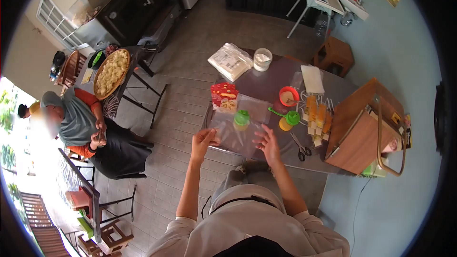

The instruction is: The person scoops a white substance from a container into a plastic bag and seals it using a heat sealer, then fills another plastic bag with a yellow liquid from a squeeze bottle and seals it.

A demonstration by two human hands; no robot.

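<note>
My left hand (pixel 203 142) is closed, its fingertips pinching the edge of a clear plastic bag (pixel 229 142). The bag spreads between my hands, above the near edge of the table. At its other side my right hand (pixel 269 147) is open, fingers apart, close to the plastic. Through and behind the bag shows a green-capped container (pixel 241 118). Just beyond lie a red patterned packet (pixel 223 96) and a flat clear sheet (pixel 253 107). To the right of my right hand stands a green-lidded jar (pixel 288 121) with yellow contents.
Scissors (pixel 301 147), a red-rimmed bowl (pixel 288 96) and stacked yellow-topped pieces (pixel 318 116) occupy the table's right part. A wooden box (pixel 358 135) stands at the right end. Farther back are a plastic-wrapped stack (pixel 231 61) and a white tub (pixel 262 60). Another person (pixel 85 119) sits at left.
</note>
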